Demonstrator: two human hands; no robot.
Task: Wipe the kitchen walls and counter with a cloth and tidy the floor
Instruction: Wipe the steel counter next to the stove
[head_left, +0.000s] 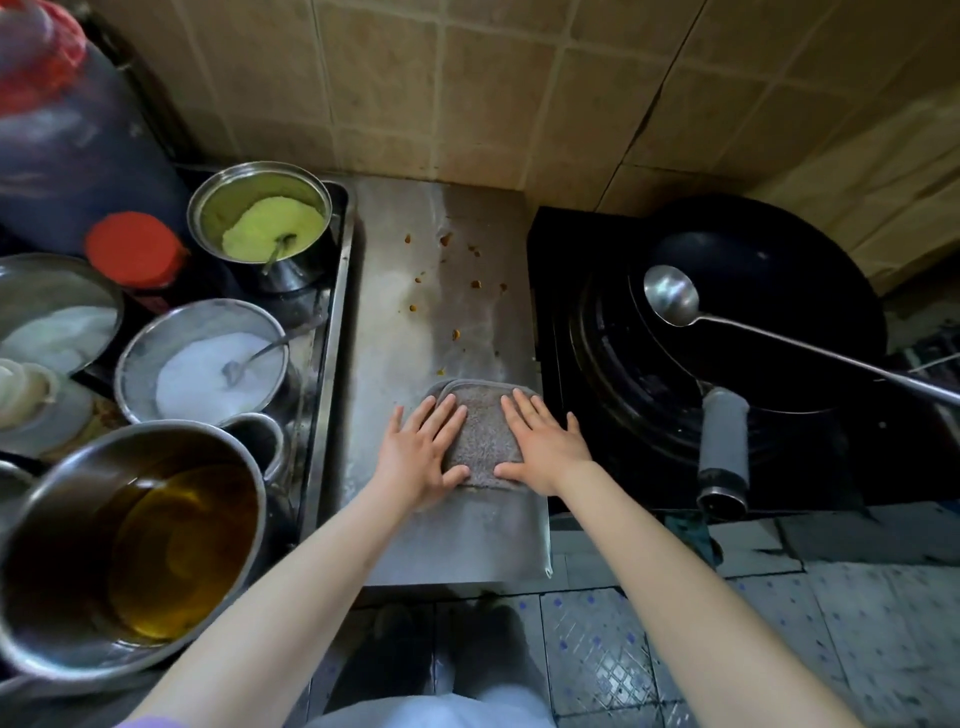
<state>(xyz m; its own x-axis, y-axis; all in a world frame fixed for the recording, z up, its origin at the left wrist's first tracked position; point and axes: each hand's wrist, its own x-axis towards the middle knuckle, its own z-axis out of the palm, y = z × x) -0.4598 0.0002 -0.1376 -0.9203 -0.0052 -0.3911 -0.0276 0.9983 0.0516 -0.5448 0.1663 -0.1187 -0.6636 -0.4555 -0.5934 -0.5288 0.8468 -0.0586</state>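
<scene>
Both hands press flat on the grey cloth (480, 436), fingers straight and spread, the left hand (423, 452) on its left half and the right hand (540, 449) on its right, likely so the weight bears evenly for a push; the cloth lies on the steel bench (395, 322) near its front edge; beyond the cloth, toward the tiled wall (467, 88), orange crumbs (457, 286) are scattered, seemingly not yet wiped; right of the cloth sits the black wok (753, 291) with a ladle (670, 296) resting in it; left of the cloth a tray (340, 260) holds pots of seasoning, kept off the wiping path.
</scene>
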